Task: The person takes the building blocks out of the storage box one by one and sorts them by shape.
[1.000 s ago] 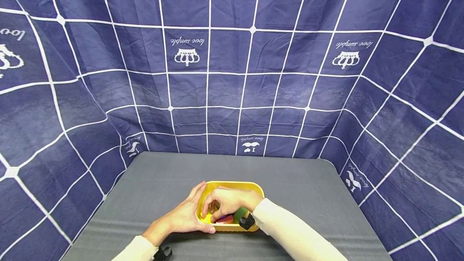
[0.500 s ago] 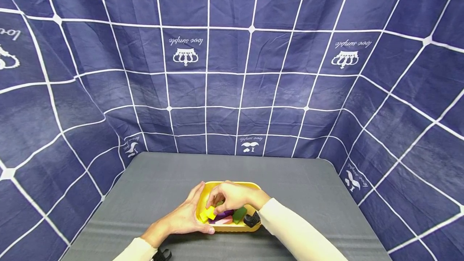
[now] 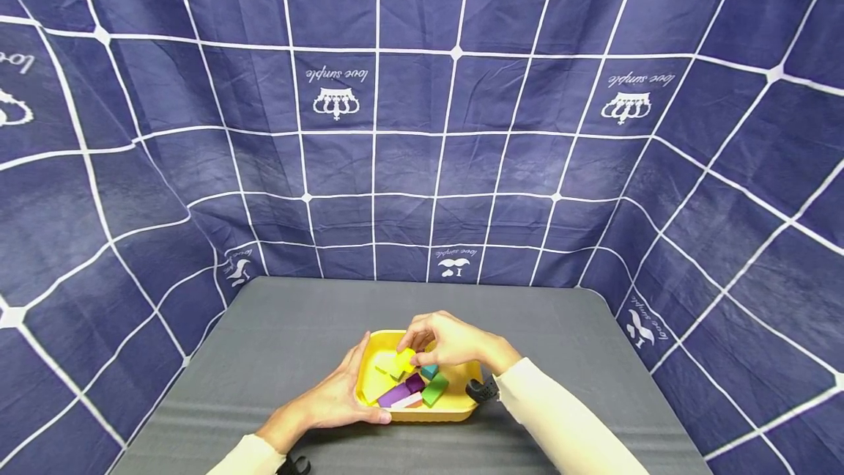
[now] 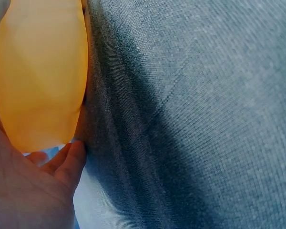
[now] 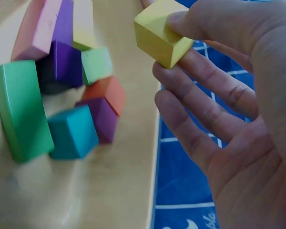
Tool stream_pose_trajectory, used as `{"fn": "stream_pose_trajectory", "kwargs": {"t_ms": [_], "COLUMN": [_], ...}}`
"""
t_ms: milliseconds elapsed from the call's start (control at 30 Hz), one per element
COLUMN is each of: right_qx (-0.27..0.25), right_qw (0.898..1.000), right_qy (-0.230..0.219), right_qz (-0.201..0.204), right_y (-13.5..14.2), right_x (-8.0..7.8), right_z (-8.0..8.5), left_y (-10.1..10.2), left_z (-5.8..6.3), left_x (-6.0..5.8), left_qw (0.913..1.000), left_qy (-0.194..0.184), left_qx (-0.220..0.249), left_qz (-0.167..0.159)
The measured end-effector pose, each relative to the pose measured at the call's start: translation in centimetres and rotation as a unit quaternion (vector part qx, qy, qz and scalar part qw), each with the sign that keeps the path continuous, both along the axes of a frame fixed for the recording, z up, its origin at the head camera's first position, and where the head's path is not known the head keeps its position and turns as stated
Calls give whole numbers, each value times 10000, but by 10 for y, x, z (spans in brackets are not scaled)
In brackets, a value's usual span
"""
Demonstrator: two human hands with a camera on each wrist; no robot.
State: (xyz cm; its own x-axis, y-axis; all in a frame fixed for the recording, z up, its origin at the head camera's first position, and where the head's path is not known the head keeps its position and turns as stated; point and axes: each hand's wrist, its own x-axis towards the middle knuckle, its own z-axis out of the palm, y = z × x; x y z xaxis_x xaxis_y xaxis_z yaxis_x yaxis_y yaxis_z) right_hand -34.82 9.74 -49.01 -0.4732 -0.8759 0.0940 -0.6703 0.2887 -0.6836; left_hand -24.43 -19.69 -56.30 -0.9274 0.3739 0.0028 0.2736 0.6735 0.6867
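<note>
My left hand [image 3: 335,396] holds the left end of a yellow plastic bin [image 3: 438,415], with the thumb along the near side and the fingers at the far left corner. In the left wrist view the bin's wall [image 4: 43,71] rises beside that palm. Between thumb and fingertips my right hand [image 3: 455,343] pinches a yellow block [image 5: 150,42], raised above the other blocks near the bin's far side. Under it lie a green block [image 5: 21,114], a teal block [image 5: 72,136], a dark purple block [image 5: 66,64] and a pink block [image 5: 35,28].
An orange block [image 5: 110,93] and a light green block [image 5: 97,64] also lie loose in the bin. Grey cloth [image 3: 560,336] covers the table around it. A blue curtain [image 3: 422,167] with white lines stands behind and at both sides.
My right hand has risen from the bin's left end and moved right and away, bringing up the yellow block. More blocks show beneath. The left hand has stayed on the bin.
</note>
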Motion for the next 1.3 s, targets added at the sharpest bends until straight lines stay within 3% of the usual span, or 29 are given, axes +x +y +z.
{"fn": "stream_pose_trajectory", "kwargs": {"t_ms": [333, 833, 1100, 1300], "right_qx": [-173, -415, -551, -533], "right_qw": [9983, 9907, 9860, 9776], "right_qy": [221, 327, 530, 954], "right_qz": [-502, -1253, -1482, -1798], "right_y": [35, 92, 123, 141], "right_x": [-5, -11, -15, -19], "right_z": [8, 11, 7, -2], "left_y": [1, 7, 9, 8], "left_z": [-1, -5, -4, -2], "left_x": [2, 10, 11, 12], "left_qw": [9994, 9955, 9951, 9953], "left_qy": [-84, 315, 298, 241], "left_qx": [240, 344, 377, 422], "left_qz": [222, 830, 869, 838]}}
